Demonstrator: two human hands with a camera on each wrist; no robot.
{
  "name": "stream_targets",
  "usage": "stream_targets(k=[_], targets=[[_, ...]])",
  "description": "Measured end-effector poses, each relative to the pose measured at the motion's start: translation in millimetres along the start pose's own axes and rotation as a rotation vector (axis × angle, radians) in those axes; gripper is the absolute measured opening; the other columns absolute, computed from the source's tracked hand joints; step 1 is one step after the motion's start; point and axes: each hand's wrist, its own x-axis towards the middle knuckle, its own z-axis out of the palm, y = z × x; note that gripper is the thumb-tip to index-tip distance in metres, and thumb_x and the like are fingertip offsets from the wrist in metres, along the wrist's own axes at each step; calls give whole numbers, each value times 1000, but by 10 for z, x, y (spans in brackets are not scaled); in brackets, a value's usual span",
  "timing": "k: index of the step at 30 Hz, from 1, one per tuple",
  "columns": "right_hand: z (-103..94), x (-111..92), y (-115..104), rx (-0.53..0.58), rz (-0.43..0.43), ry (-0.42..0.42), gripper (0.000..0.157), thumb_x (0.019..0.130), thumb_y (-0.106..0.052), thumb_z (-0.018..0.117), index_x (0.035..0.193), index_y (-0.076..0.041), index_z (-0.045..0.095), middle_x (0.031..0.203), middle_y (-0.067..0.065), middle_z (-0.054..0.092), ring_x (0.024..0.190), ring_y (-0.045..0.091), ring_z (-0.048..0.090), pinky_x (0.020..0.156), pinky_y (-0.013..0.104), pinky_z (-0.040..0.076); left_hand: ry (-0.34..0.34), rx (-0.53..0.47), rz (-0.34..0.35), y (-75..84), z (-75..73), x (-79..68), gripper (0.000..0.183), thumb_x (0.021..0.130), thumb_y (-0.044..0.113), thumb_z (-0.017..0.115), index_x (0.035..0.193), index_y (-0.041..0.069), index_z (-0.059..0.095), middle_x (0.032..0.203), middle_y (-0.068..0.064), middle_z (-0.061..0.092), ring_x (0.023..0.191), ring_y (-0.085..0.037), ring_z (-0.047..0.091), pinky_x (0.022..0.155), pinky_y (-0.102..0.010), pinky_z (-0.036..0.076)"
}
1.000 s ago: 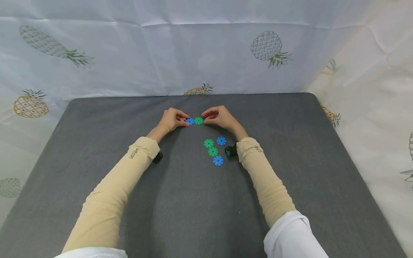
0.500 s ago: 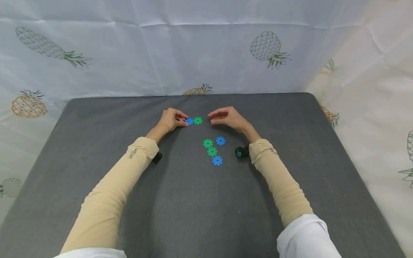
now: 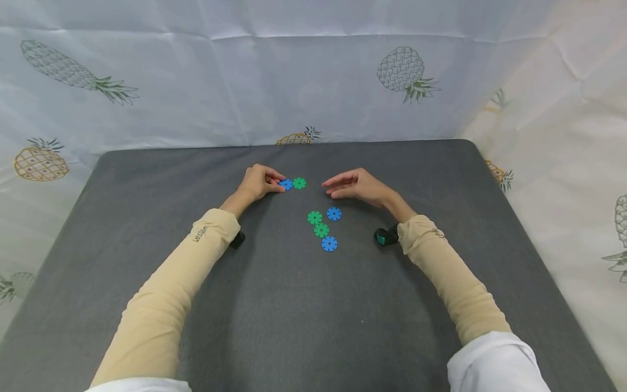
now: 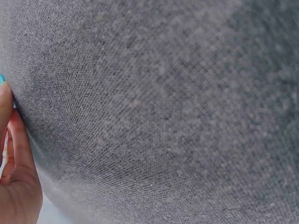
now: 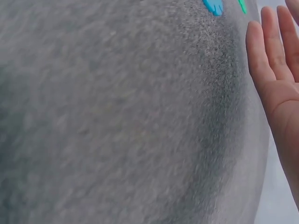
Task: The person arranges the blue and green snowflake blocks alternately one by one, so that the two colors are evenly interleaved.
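Near the far side of the table, my left hand [image 3: 257,181] pinches the left edge of a blue notched disc [image 3: 286,184] between thumb and fingers. A green notched disc [image 3: 299,183] adjoins it on the right. My right hand [image 3: 361,185] is off to the right of the pair with fingers extended and nothing in them. In the right wrist view its fingers [image 5: 275,46] are straight, and part of a blue disc [image 5: 214,6] shows beyond. Just a sliver of blue-green disc [image 4: 2,79] appears at the left hand's fingertips in the left wrist view.
Closer in lie two green discs, an upper one [image 3: 315,217] and a lower one [image 3: 321,230], with a blue disc [image 3: 330,244] below them. Another blue disc [image 3: 334,213] lies to their right. Behind the grey table [image 3: 303,326] hangs a pineapple-print cloth [image 3: 313,71].
My right hand has let go of the green disc and moved right, its fingers spreading. The left hand keeps its pinch on the blue disc.
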Motion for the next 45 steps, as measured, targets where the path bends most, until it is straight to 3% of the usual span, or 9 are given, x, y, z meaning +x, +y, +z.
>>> stream_targets(k=[9, 20, 28, 36, 45], targets=[[2, -142, 35, 14, 18, -50, 39, 86, 6, 66, 124, 12, 58, 131, 29, 52, 110, 26, 62, 92, 35, 48, 5, -8, 12, -16, 10, -7, 30, 81, 12, 78, 108, -1, 73, 84, -12, 70, 65, -7, 52, 63, -22, 41], [-72, -232, 73, -105, 73, -138, 41, 82, 4, 72, 121, 11, 61, 121, 20, 63, 106, 22, 64, 87, 35, 51, 16, -18, 15, -41, 2, -27, 29, 81, 11, 78, 108, -1, 73, 83, -13, 69, 64, -8, 52, 64, -22, 41], [-165, -46, 33, -169, 126, -310, 42, 81, 7, 72, 121, 14, 59, 127, 20, 60, 115, 16, 59, 95, 35, 46, 19, -40, 16, -34, 10, -30, 29, 81, 11, 78, 107, -1, 73, 84, -13, 70, 65, -6, 54, 65, -22, 42], [-114, 239, -35, -303, 132, -456, 41, 78, 4, 76, 117, 10, 64, 124, 19, 62, 116, 24, 57, 96, 36, 46, 34, -35, 25, -40, -3, -32, 29, 81, 10, 78, 107, -1, 73, 83, -14, 70, 64, -7, 54, 64, -22, 42], [-123, 244, -17, -402, 98, -508, 38, 78, 3, 76, 115, 7, 67, 121, 18, 64, 115, 22, 58, 96, 34, 46, 27, -57, 26, -56, 12, -12, 28, 81, 10, 78, 106, 0, 73, 86, -15, 71, 71, -15, 60, 66, -21, 44]])
